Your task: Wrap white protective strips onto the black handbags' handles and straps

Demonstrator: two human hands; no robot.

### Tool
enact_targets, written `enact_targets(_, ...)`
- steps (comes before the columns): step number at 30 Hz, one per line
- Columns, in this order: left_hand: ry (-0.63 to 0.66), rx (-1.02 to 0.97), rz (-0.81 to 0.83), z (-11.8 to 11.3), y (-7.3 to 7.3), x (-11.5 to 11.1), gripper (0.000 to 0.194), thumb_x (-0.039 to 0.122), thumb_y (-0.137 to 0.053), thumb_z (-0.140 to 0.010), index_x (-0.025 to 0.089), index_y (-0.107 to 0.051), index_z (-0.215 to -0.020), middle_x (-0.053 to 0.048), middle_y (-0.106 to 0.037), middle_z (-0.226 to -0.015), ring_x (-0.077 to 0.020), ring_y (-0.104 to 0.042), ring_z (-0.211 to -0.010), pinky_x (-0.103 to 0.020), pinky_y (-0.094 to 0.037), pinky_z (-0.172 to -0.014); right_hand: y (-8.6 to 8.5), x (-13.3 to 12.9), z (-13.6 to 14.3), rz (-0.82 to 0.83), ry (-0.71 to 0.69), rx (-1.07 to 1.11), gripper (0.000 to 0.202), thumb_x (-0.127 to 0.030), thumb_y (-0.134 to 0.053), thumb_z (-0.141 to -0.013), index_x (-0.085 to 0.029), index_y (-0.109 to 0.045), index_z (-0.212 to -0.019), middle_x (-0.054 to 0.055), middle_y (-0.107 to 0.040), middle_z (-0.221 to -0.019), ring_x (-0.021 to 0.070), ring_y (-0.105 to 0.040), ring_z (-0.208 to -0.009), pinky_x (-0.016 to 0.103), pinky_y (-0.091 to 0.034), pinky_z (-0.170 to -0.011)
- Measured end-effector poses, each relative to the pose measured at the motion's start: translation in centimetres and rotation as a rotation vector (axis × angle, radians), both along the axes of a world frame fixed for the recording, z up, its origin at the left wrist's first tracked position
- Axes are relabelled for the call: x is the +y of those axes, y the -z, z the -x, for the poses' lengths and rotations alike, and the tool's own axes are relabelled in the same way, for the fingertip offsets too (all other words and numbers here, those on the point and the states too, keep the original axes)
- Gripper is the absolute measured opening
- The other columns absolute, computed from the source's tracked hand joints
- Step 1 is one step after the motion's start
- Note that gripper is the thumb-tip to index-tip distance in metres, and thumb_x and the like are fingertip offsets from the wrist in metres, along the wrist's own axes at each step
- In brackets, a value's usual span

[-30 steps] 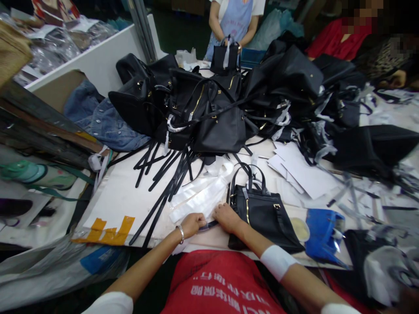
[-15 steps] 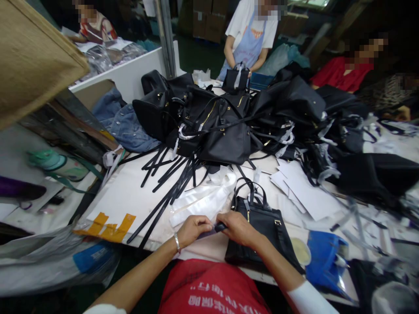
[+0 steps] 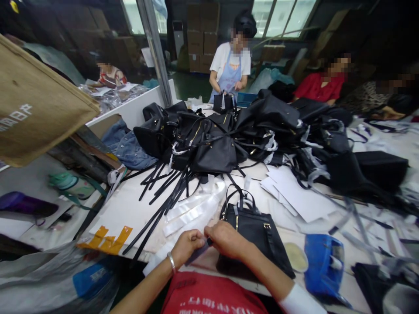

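Observation:
Close to the table's front edge, my left hand [image 3: 187,247] is closed in a pinch, a silver bangle on its wrist. My right hand [image 3: 226,239] almost touches it, fingers closed on a small black strip [image 3: 209,241] that is mostly covered. Under the fingers hangs a thin dark, see-through piece [image 3: 197,254]; its kind is unclear, and the left fingertips seem to grip it. Beside and partly beneath my right forearm lies a black handbag [image 3: 252,235] with gold buckles and two upright handles. Shiny white wrapping strips [image 3: 193,209] lie just beyond my hands.
A heap of black bags [image 3: 212,148] fills the table's far side, with loose black straps [image 3: 173,192] trailing left. White sheets [image 3: 294,192] and a blue container [image 3: 324,264] are on the right. A co-worker in a blue apron [image 3: 231,76] handles a small bag opposite.
My view has tilted up, showing more of the room. Both hands stay close together at the table edge. The co-worker opposite has straightened and raised one hand from the small bag.

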State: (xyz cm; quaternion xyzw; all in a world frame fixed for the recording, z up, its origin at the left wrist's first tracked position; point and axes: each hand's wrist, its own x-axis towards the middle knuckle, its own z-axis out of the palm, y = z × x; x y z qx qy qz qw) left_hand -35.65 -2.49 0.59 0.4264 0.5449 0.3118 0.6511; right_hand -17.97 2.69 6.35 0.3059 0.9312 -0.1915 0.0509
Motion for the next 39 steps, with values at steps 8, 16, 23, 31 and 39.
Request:
enact_targets(8,0.093,0.398,-0.218,1.0,-5.9,-1.7,0.020,0.034,-0.052,-0.078,0.017,-0.050,-0.066,0.004,-0.050,-0.059,-0.0115,-0.046,-0.058,-0.022,-0.034,-0.055,-2.3,-0.7,-3.1,0.087,-0.014,0.202,0.044,-0.037,-0.064,-0.078,-0.020,-0.050,-0.115,0.006,-0.065,-0.093,0.0204,-0.058,-0.091,0.027,-0.036,-0.078)
enact_targets(16,0.069,0.794,-0.470,0.4,-16.6,-3.6,0.022,0.031,-0.041,-0.087,0.020,-0.056,-0.076,0.000,-0.060,-0.071,-0.0151,-0.054,-0.070,-0.024,-0.038,-0.065,-8.5,2.6,-6.2,0.368,-0.056,0.302,0.036,-0.044,-0.063,-0.076,-0.025,-0.059,-0.106,-0.002,-0.064,-0.080,0.0150,-0.057,-0.072,0.022,-0.036,-0.063)
enact_targets(23,0.070,0.896,-0.646,-2.9,-23.4,-7.3,0.019,0.028,-0.038,-0.090,0.025,-0.054,-0.082,-0.002,-0.062,-0.076,-0.0166,-0.058,-0.072,-0.025,-0.043,-0.066,-14.8,2.8,-9.5,0.418,-0.088,0.411,0.033,-0.046,-0.056,-0.081,-0.027,-0.061,-0.107,0.001,-0.065,-0.085,0.0171,-0.058,-0.078,0.024,-0.041,-0.069)
enact_targets(31,0.164,0.921,-0.522,-3.0,-23.6,-5.1,0.016,0.026,-0.040,-0.088,0.025,-0.054,-0.080,0.000,-0.062,-0.074,-0.0164,-0.058,-0.070,-0.024,-0.040,-0.063,-12.3,2.7,-10.2,0.401,-0.050,0.400,0.029,-0.043,-0.055,-0.083,-0.025,-0.062,-0.105,0.002,-0.066,-0.085,0.0171,-0.058,-0.078,0.024,-0.042,-0.070)
enact_targets(39,-0.018,0.485,-0.296,-3.3,-12.3,-1.2,0.018,0.031,-0.049,-0.082,0.017,-0.053,-0.072,0.002,-0.053,-0.064,-0.0113,-0.047,-0.061,-0.021,-0.035,-0.058,-6.6,4.3,-11.5,0.414,0.036,0.352,0.022,-0.032,-0.050,-0.086,-0.024,-0.063,-0.102,0.002,-0.067,-0.085,0.0168,-0.060,-0.078,0.024,-0.040,-0.071)
